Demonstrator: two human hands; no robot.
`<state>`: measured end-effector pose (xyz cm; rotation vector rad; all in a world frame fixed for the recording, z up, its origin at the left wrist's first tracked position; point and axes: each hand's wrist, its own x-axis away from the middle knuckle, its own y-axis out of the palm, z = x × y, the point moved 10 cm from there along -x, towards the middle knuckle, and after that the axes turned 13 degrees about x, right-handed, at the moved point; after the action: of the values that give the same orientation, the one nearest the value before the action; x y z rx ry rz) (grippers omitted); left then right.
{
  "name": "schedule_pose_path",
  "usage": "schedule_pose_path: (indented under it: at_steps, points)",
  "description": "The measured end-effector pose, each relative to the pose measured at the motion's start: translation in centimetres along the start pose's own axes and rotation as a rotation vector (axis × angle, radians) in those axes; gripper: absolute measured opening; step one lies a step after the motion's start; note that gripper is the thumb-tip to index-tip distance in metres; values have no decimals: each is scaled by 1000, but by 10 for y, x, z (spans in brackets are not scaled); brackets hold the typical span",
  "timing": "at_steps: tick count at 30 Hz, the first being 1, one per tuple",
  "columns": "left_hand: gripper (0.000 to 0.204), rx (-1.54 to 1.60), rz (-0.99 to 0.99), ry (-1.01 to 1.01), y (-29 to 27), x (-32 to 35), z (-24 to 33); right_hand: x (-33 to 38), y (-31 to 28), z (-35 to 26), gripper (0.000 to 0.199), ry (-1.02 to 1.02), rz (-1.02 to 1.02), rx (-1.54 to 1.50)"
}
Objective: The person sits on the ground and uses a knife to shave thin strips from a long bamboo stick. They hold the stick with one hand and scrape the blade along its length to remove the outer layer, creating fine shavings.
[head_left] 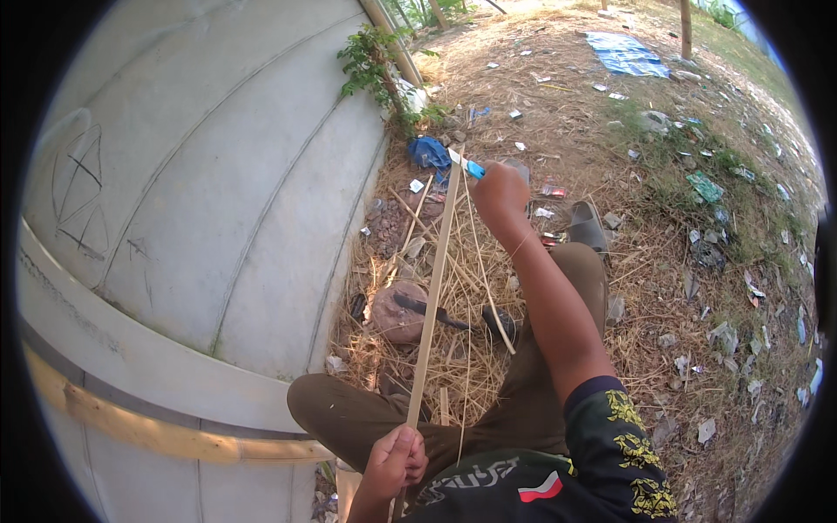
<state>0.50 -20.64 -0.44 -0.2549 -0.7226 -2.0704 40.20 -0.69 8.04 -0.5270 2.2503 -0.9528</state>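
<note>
A long, pale bamboo strip (436, 292) slants up from my lap, away from my body. Near its lower end, my left hand (397, 458) is closed around it. At its far end, my right hand (503, 196) grips a utility knife (473, 168) with a blue handle. The knife's light blade lies at the strip's tip and seems to touch it. A thin, curved sliver (488, 292) hangs beside the strip, below my right hand. Behind the strip, a dark, blade-like tool (445, 317) lies by a round, reddish-brown block (397, 318).
A grey panel wall (209, 174) with a bamboo rail (157, 427) stands on my left. Straw and shavings (479, 375) cover the ground between my legs. Ahead lie a blue plastic bag (429, 152) and a blue sheet (626, 54). Litter is scattered to the right. A grey sandal (587, 227) shows beyond my right knee.
</note>
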Motion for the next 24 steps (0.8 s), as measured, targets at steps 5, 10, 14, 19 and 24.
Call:
schedule_pose_path:
  at_steps: [5,10,14,19,24]
  points:
    - [35,-121,-122,-152,-7,16,-39,-41,84,102,23,572,-189,-562]
    - [38,-60,287,53,-80,64,-43,-38,-6,52,34,200,28,-470]
    - [35,-121,417,273,-109,45,29,-3,33,22,29,149,-338,-731]
    - [33,-393,452,443,-129,45,76,87,71,-80,29,-53,-848,-945]
    - [40,-561,279,387,-112,-2,126,170,45,-155,34,-177,-1200,-1179]
